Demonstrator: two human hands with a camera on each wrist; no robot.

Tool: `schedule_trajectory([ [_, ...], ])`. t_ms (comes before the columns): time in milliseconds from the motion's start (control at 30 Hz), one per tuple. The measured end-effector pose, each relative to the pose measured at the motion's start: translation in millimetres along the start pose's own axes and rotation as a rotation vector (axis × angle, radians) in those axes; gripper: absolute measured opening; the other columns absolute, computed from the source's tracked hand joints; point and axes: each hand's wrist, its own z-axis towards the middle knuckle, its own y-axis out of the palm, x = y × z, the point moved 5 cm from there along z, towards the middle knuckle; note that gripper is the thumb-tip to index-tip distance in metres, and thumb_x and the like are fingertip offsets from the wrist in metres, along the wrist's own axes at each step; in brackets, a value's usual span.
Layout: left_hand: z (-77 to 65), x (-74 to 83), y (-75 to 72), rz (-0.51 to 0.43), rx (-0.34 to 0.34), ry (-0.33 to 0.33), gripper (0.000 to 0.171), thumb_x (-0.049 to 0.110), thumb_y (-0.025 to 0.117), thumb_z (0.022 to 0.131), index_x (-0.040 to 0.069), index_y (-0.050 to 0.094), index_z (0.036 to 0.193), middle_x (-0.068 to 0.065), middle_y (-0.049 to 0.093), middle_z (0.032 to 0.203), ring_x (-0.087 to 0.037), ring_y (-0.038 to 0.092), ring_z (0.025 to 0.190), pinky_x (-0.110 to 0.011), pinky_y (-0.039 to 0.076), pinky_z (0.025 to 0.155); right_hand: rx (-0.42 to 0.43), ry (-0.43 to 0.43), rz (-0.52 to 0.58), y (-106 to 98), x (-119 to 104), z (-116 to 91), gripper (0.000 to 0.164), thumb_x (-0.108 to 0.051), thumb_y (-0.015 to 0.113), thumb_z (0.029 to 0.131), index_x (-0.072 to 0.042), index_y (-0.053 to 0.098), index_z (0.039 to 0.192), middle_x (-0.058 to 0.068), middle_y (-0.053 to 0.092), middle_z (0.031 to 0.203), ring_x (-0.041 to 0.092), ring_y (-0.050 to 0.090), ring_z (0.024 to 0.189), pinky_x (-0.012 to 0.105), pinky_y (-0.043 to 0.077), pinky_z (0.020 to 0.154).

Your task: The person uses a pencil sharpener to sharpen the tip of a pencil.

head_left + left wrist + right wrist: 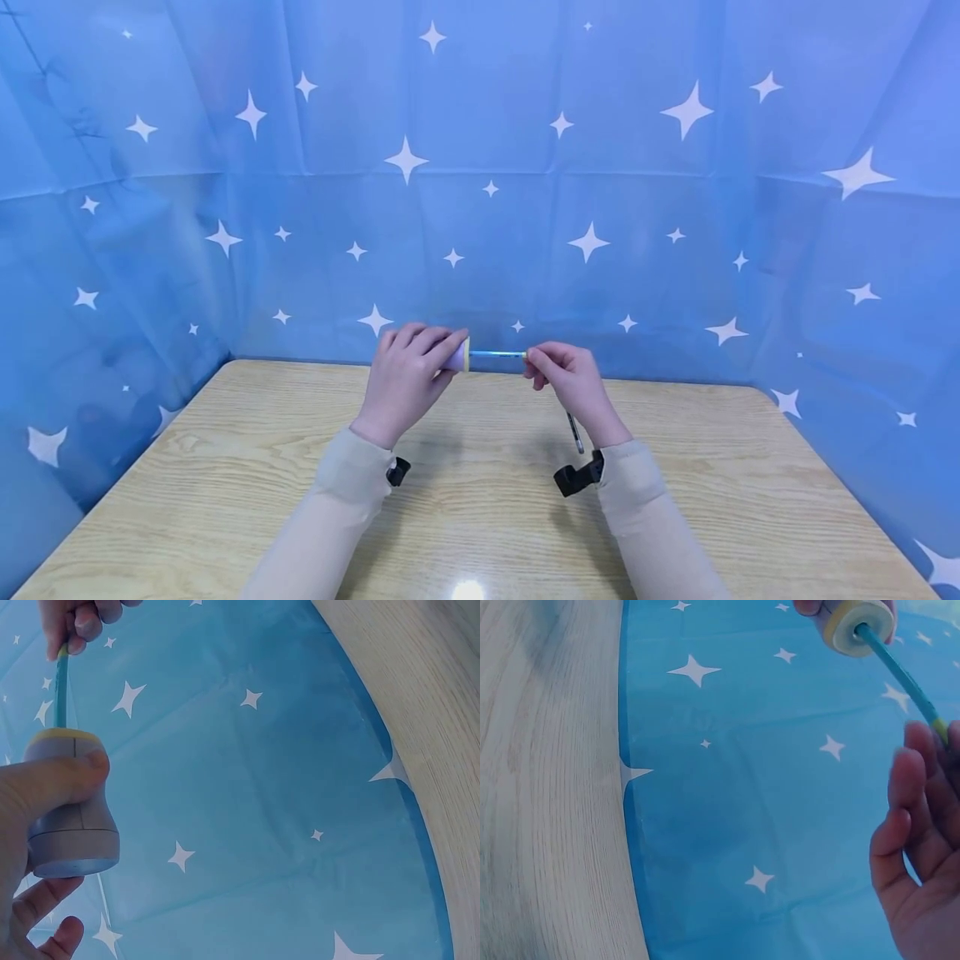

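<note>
My left hand (408, 379) grips a pale lavender pencil sharpener (75, 817) with a yellow rim, its thumb across the side of the waisted body. A blue pencil (495, 354) stands with one end in the round hole of the sharpener's end face, as the right wrist view shows. At the pencil's other end, by a yellow band (939, 729), my right hand (570, 379) pinches it between thumb and fingertips. Both hands are raised over the far edge of the table, and the pencil runs nearly level between them.
A thin dark pencil-like stick (575, 433) shows beside the right wrist, partly hidden by it. The wood-grain table (480, 500) spreads below, with a blue star-printed curtain (480, 217) behind its far edge and along the sides. Black wrist mounts (577, 478) sit at both cuffs.
</note>
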Motion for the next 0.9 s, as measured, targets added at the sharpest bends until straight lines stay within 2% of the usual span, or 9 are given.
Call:
schedule_trajectory([
  [67,0.3,0.8,-0.4,0.001,0.010,0.006,0.049,0.015,0.083,0.075,0.020,0.069,0.122,0.000,0.067,0.111,-0.025,0.057,0.103,-0.043,0.042,0.080,0.006,0.009,-0.011,0.2,1.0,0.3,0.034,-0.035,0.058,0.098,-0.004,0.071,0.095,0.014,0.065,0.080,0.031,0.060,0.068,0.035,0.052,0.072],
  [333,0.7,3.1,0.0,0.005,0.009,0.016,0.049,0.015,0.083,0.075,0.020,0.069,0.122,0.000,0.067,0.110,-0.025,0.057,0.103,-0.043,0.043,0.082,0.026,0.032,-0.058,1.7,3.5,2.0,0.041,-0.039,0.053,0.100,-0.006,0.063,0.077,0.012,0.055,0.065,0.030,0.052,0.060,0.038,0.044,0.067],
  [567,0.6,3.8,1.0,0.008,0.008,0.024,0.048,0.015,0.082,0.076,0.019,0.069,0.122,0.000,0.067,0.111,-0.025,0.057,0.103,-0.043,0.043,0.081,-0.009,0.051,-0.067,5.2,4.2,1.1,0.055,-0.049,0.046,0.100,-0.004,0.056,0.069,0.011,0.048,0.057,0.030,0.042,0.054,0.037,0.036,0.061],
  [800,-0.3,4.0,2.7,0.001,-0.003,0.018,0.049,0.014,0.083,0.075,0.019,0.069,0.122,0.000,0.067,0.111,-0.025,0.057,0.103,-0.043,0.042,0.082,-0.029,0.097,-0.029,7.4,6.9,0.4,0.055,-0.042,0.044,0.102,-0.003,0.055,0.065,0.010,0.049,0.055,0.026,0.043,0.051,0.035,0.038,0.058],
  [900,-0.4,4.3,3.5,0.000,-0.008,0.016,0.050,0.015,0.083,0.075,0.020,0.069,0.123,0.001,0.067,0.111,-0.025,0.057,0.104,-0.043,0.042,0.083,-0.019,0.101,-0.017,6.3,8.7,0.8,0.056,-0.045,0.043,0.102,-0.004,0.057,0.067,0.011,0.051,0.058,0.026,0.045,0.053,0.035,0.041,0.060],
])
